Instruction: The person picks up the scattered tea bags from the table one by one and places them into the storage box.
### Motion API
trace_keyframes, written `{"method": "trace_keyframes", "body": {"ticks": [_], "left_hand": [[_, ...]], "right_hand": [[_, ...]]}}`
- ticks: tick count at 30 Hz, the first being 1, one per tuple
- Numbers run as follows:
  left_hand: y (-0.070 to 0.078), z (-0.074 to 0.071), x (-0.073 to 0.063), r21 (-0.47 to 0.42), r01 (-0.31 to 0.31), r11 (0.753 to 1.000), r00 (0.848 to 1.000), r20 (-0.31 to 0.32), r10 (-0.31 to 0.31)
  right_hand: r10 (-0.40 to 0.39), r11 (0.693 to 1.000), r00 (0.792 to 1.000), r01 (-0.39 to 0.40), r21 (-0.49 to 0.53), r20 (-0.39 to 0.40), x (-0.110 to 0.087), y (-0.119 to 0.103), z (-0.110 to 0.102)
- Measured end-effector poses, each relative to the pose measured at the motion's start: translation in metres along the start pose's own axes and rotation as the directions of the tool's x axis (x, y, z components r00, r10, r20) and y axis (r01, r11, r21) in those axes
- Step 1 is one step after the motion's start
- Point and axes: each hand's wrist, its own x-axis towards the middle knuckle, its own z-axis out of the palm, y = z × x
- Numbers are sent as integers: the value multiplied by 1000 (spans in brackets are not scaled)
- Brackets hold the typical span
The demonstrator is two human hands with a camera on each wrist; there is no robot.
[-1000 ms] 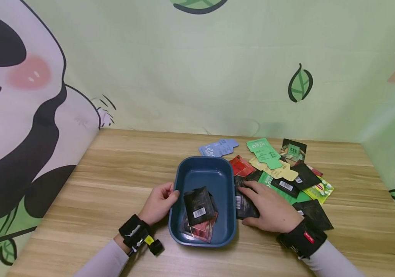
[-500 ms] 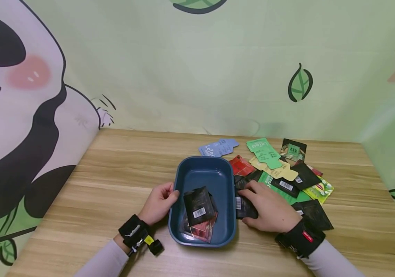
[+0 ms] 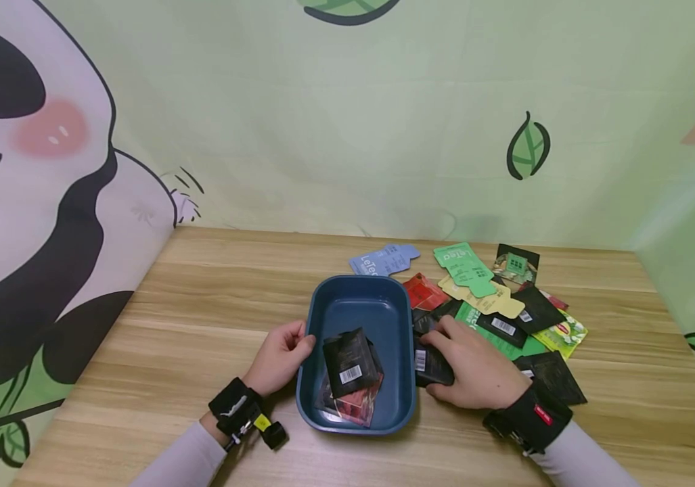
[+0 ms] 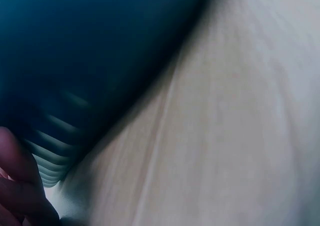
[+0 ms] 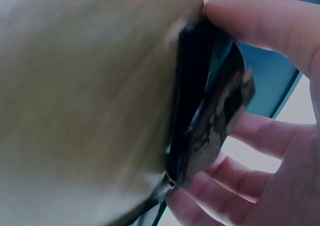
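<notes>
My left hand [image 3: 279, 358] grips the left rim of a dark blue rectangular tray [image 3: 362, 308], its thumb at the edge. Several black and reddish tea sachets [image 3: 349, 362] lie inside the tray's nearer half. Just right of the tray, my right hand [image 3: 478, 368] holds a black tea sachet [image 3: 434, 364] with a barcode label, thumb on the near side and fingers on the far side. In the right wrist view that sachet [image 5: 220, 116] stands tilted between thumb and fingers, showing a patterned face. Fingers [image 4: 20, 181] sit against the tray's ribbed end in the left wrist view.
Right of the tray lies a loose pile: green [image 3: 463, 267] and yellow [image 3: 487, 297] packets, red packets [image 3: 425, 292], more black sachets [image 3: 551, 375] and a yellow-green packet [image 3: 562, 333]. Blue packets [image 3: 384, 260] lie behind the tray. A printed backdrop [image 3: 323, 135] borders the wooden table [image 3: 201, 297].
My right fingers have drawn back toward the thumb and closed on the black sachet, whose far edge has lifted a little. My left hand and the tray have stayed put.
</notes>
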Motion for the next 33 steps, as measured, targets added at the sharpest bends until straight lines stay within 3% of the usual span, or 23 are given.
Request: {"method": "trace_keyframes", "body": {"ticks": [9,16,33], "left_hand": [[0,0,0,1,-2,1000,1000,0,2],[-1,0,-1,-3,-3,1000,1000,1,3],[1,0,0,-7,-4,1000,1000,4,4]], "right_hand": [[0,1000,1000,0,0,13,-1,3,-3],[43,999,998,-44,13,48,-1,4,-4],[28,999,999,-27,39,-31,-1,5,-1]]}}
